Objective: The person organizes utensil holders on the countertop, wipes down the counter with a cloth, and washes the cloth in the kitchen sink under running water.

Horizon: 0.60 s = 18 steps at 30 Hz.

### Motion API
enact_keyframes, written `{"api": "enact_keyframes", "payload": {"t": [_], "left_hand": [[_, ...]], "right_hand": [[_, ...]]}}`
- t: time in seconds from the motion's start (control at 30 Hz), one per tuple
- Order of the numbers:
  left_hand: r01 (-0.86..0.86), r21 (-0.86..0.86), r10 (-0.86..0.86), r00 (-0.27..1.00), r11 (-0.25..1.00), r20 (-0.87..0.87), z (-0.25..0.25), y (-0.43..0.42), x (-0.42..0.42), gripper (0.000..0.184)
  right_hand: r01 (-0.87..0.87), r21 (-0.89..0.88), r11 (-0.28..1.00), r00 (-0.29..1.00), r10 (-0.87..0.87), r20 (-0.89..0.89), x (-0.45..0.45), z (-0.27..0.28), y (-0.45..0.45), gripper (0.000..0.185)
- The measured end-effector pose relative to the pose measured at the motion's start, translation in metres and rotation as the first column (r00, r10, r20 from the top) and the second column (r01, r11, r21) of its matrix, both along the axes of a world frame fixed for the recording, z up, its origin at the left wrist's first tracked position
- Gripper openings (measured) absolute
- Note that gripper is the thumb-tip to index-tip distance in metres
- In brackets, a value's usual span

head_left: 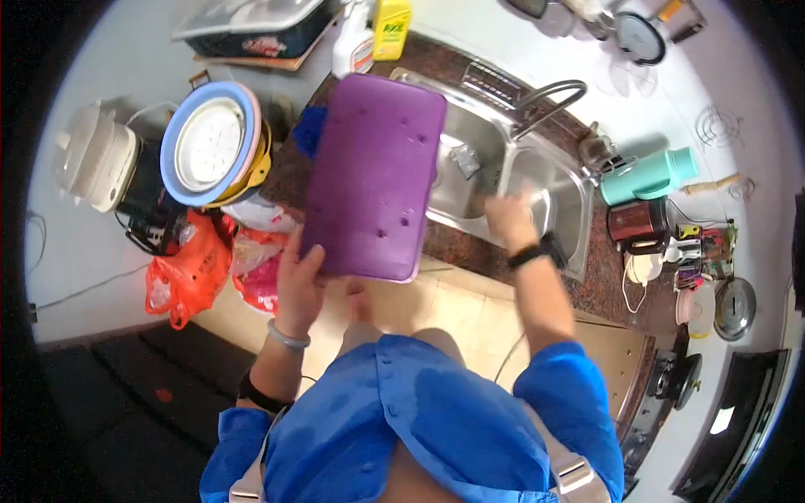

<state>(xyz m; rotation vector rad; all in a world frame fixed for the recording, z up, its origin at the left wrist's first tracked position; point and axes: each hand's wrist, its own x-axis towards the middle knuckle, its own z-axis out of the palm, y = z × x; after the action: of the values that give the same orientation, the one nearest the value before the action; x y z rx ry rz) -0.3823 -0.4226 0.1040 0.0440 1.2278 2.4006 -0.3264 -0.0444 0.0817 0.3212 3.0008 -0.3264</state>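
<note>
My left hand (299,281) is closed on the lower left edge of a purple rectangular plastic panel (377,176), perhaps a lid or board. The panel has rounded corners and water drops on its face. It is raised over the counter and covers part of the left sink bowl. My right hand (509,220) is over the divider between the two bowls of the steel sink (470,220), blurred, so its fingers do not show clearly. A small grey-white item (464,161) lies in the left bowl. The curved faucet (549,101) stands behind the divider.
A spray bottle (352,42) and yellow bottle (392,29) stand behind the panel. To the left are stacked basins (174,142) and red plastic bags (191,268). A turquoise flask (647,176) and dark red appliance (635,222) stand right of the sink.
</note>
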Motion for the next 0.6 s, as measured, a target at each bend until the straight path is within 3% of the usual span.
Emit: {"api": "enact_keyframes", "payload": {"t": [0.03,0.07,0.1,0.13,0.2,0.27,0.33,0.47,0.53,0.57,0.6], "left_hand": [[0.087,0.047,-0.088,0.996,0.995,0.018,0.004,0.015,0.006,0.044],[0.176,0.099,-0.181,0.982,0.979,0.045,0.004,0.03,0.018,0.045],[0.276,0.108,-0.276,0.961,0.955,-0.012,-0.008,0.044,0.027,0.046],[0.319,0.109,-0.318,0.948,0.942,-0.027,-0.007,0.063,0.04,0.046],[0.413,0.049,-0.413,0.91,0.91,0.005,-0.002,0.108,0.076,0.046],[0.554,0.074,-0.552,0.832,0.829,-0.047,0.006,0.156,0.122,0.045],[0.643,-0.021,-0.643,0.765,0.766,-0.034,0.009,0.201,0.177,0.044],[0.835,0.018,-0.833,0.55,0.55,-0.056,0.004,0.282,0.288,0.041],[0.857,0.044,-0.854,0.515,0.513,-0.078,0.011,0.316,0.33,0.042],[0.78,-0.041,-0.776,0.613,0.624,-0.148,0.022,0.333,0.335,0.042],[0.676,-0.111,-0.681,0.697,0.728,-0.225,0.027,0.345,0.339,0.044]], "right_hand": [[-0.123,0.509,0.852,0.988,0.059,0.14,0.032,-0.004,-0.012,0.022],[0.33,-0.112,0.937,0.916,-0.346,-0.202,0.059,0.002,-0.029,0.021],[0.44,-0.318,0.84,0.873,-0.483,-0.068,0.084,0.008,-0.018,0.03],[0.46,-0.586,0.667,0.818,-0.574,-0.011,0.116,0.021,-0.018,0.038],[0.081,-0.96,0.267,0.77,-0.628,-0.11,0.187,0.01,-0.008,0.042],[0.06,-0.993,0.098,0.74,-0.673,-0.022,0.258,0.043,-0.014,0.041],[0.029,-0.995,0.096,0.655,-0.754,-0.054,0.323,0.05,-0.014,0.039],[0.013,-0.995,0.101,0.502,-0.861,-0.08,0.451,0.056,0.004,0.045],[0.042,-0.981,0.189,0.343,-0.925,-0.164,0.502,0.059,0.009,0.05],[0.173,-0.953,0.247,0.288,-0.938,-0.191,0.534,0.049,0.017,0.052],[0.18,-0.955,0.236,0.256,-0.948,-0.186,0.568,0.044,0.017,0.052]]}}
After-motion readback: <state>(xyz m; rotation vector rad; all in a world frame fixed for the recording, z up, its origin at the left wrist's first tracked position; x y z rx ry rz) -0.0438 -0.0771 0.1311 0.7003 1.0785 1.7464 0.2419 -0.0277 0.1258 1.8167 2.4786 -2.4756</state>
